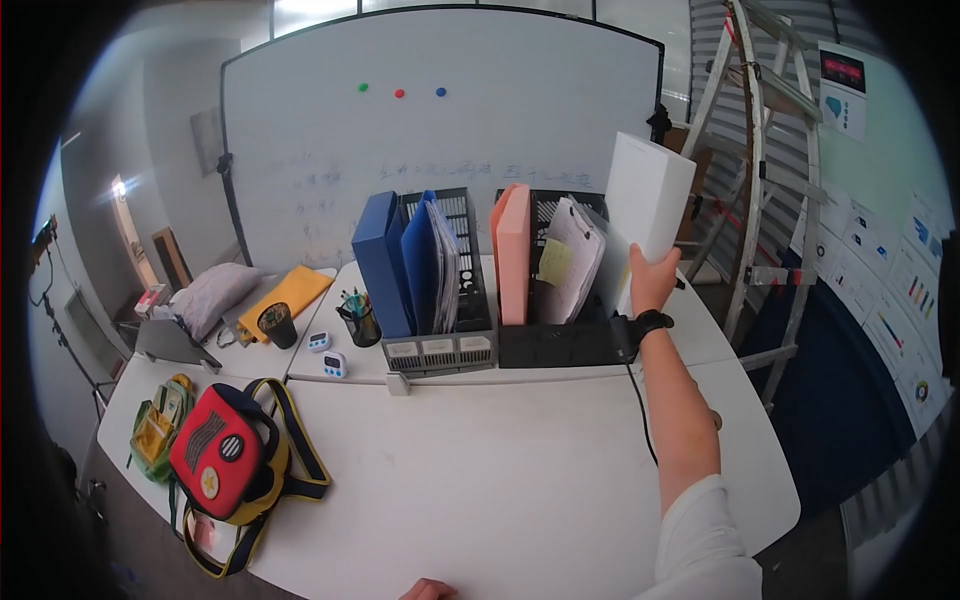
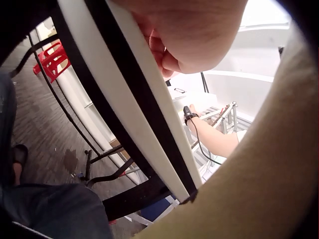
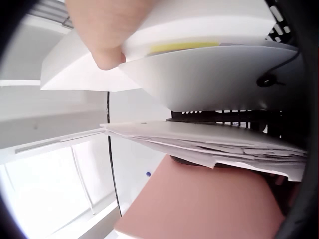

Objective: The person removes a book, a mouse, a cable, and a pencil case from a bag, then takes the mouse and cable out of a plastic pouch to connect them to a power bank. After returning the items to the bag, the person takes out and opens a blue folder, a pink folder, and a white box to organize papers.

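Observation:
My right hand (image 1: 652, 280) grips a white box file (image 1: 650, 190) that stands tall at the right end of the right black file rack (image 1: 555, 347). The right wrist view shows the thumb against the white file's edge, beside a grey folder (image 3: 214, 79) with a string button. Left of these, the rack holds a sheaf of papers (image 1: 578, 285) with a yellow note and a pink file box (image 1: 513, 255). My left hand (image 2: 194, 35) rests at the front edge of the table (image 2: 124, 84), fingers loosely curled with nothing in them; the head view catches only part of it.
The left rack (image 1: 440, 355) holds a blue file box (image 1: 382, 265) and a blue folder (image 1: 420, 265). A pen cup (image 1: 360, 322), two small timers (image 1: 333, 364), a red backpack (image 1: 225, 450) and a green bag (image 1: 160, 430) are to the left. A ladder (image 1: 755, 180) stands right.

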The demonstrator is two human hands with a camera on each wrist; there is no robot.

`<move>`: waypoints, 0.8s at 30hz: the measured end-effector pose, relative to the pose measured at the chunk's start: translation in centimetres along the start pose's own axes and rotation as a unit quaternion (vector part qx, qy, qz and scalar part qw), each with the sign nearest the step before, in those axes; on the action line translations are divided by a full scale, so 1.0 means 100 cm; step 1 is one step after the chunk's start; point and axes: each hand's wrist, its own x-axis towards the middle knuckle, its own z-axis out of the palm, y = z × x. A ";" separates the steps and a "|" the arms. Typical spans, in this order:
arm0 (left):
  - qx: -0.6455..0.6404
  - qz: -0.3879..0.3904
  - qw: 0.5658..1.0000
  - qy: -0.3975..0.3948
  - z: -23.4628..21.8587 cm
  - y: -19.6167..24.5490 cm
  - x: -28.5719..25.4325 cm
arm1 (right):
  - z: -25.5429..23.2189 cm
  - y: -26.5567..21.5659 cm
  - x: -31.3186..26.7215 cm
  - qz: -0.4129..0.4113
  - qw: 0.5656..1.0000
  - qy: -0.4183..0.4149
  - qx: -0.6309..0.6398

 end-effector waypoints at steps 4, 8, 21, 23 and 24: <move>-0.003 -0.003 1.000 -0.007 -0.002 0.005 0.002 | -0.001 0.007 0.006 -0.010 1.000 -0.012 0.007; 0.008 -0.005 1.000 -0.017 -0.003 0.005 0.004 | 0.000 0.014 0.005 -0.017 0.999 0.009 0.048; 0.003 0.016 0.999 -0.032 -0.003 0.004 0.003 | 0.008 0.037 -0.028 -0.003 0.998 -0.021 0.055; 0.002 0.018 0.999 -0.031 -0.003 0.002 0.003 | 0.015 0.044 -0.033 0.015 0.999 -0.007 0.049; 0.002 0.019 0.999 -0.029 -0.004 0.002 0.003 | 0.017 0.045 -0.036 0.020 0.999 -0.010 0.027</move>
